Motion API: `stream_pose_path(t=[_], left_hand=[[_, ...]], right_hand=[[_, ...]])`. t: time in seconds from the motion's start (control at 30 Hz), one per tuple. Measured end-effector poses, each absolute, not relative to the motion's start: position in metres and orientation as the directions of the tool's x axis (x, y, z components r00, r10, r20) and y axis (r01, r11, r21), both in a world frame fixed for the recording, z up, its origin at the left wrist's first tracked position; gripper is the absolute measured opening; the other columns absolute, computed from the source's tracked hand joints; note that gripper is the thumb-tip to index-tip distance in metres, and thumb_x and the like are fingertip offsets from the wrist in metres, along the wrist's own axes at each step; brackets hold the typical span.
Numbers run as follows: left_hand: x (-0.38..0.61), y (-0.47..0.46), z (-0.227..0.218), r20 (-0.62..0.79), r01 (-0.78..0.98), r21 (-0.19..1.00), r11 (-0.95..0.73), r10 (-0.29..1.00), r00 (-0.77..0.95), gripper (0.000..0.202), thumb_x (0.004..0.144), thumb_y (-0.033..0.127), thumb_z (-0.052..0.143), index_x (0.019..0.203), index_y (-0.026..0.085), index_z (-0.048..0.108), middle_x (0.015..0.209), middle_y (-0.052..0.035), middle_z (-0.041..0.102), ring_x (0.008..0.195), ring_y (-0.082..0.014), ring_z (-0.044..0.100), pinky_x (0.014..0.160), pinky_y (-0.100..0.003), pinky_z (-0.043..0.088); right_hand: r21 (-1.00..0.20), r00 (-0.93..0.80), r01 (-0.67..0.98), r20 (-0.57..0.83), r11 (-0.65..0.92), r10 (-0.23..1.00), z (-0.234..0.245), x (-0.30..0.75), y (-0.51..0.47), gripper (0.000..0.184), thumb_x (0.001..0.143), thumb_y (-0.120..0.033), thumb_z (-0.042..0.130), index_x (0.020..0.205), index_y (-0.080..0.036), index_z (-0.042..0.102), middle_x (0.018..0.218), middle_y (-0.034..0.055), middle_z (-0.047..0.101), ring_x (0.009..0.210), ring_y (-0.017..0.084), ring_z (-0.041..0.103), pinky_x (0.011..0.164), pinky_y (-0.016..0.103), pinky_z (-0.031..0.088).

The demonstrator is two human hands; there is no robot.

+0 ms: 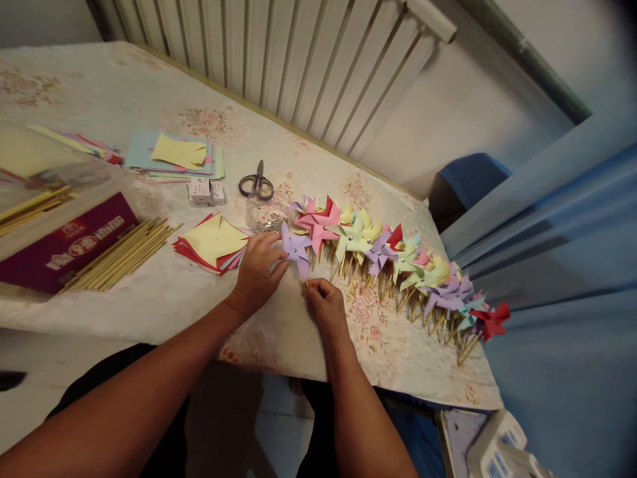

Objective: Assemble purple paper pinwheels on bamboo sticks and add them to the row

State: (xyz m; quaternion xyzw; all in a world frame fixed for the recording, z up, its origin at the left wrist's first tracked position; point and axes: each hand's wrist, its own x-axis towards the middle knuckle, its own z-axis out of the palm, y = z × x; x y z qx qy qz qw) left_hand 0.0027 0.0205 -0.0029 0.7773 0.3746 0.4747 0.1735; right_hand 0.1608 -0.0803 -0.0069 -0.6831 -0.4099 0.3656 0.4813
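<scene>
A purple paper pinwheel stands in front of me with its face up. My right hand is closed, pinching the pinwheel's stick just below the paper; most of the stick is hidden. At the pinwheel's left edge is my left hand, fingers curved and apart, the tips at a blade. Whether they press on the paper I cannot tell. Beside that hand lies a stack of cut paper squares, yellow on top with red beneath. Small metal fasteners sit in a clear plastic bag behind it.
A long row of finished pinwheels runs along the right. Scissors, small white boxes and coloured paper sheets lie at the back. Wooden sticks rest by a purple box. A radiator stands behind the table.
</scene>
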Motion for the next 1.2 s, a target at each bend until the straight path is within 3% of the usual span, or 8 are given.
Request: stream_pose_path(t=[0.87,1.03,1.2], left_hand=[[0.004,0.016,-0.002,0.607,0.431,0.642,-0.634,0.764,0.22,0.015,0.083,0.031,0.066,0.074,0.022,0.058,0.108,-0.0099,0.066,0.112,-0.0291,0.055,0.102,-0.05,0.042],[0.001,0.011,0.002,0.597,0.4,0.674,-0.62,0.777,0.198,0.018,0.08,0.036,0.071,0.082,0.023,0.059,0.114,-0.0094,0.066,0.115,-0.0293,0.056,0.105,-0.05,0.042],[-0.005,0.011,0.01,0.552,0.325,0.775,-0.542,0.831,0.07,0.018,0.088,0.039,0.059,0.088,0.021,0.057,0.106,-0.0086,0.067,0.104,-0.0242,0.061,0.096,-0.042,0.049]], right_hand=[[-0.95,0.373,0.25,-0.085,-0.189,0.924,-0.006,0.16,-0.081,0.014,0.073,-0.031,0.06,0.074,-0.021,0.071,0.064,-0.0027,0.063,0.061,0.015,0.051,0.061,0.026,0.039],[-0.958,0.392,0.215,-0.094,-0.191,0.915,-0.009,0.162,-0.08,0.014,0.072,-0.03,0.061,0.075,-0.021,0.071,0.063,-0.0038,0.063,0.059,0.014,0.049,0.059,0.026,0.038],[-0.958,0.416,0.212,-0.09,-0.192,0.905,-0.01,0.162,-0.078,0.014,0.071,-0.03,0.061,0.074,-0.021,0.072,0.063,-0.0036,0.063,0.059,0.014,0.049,0.059,0.026,0.039]])
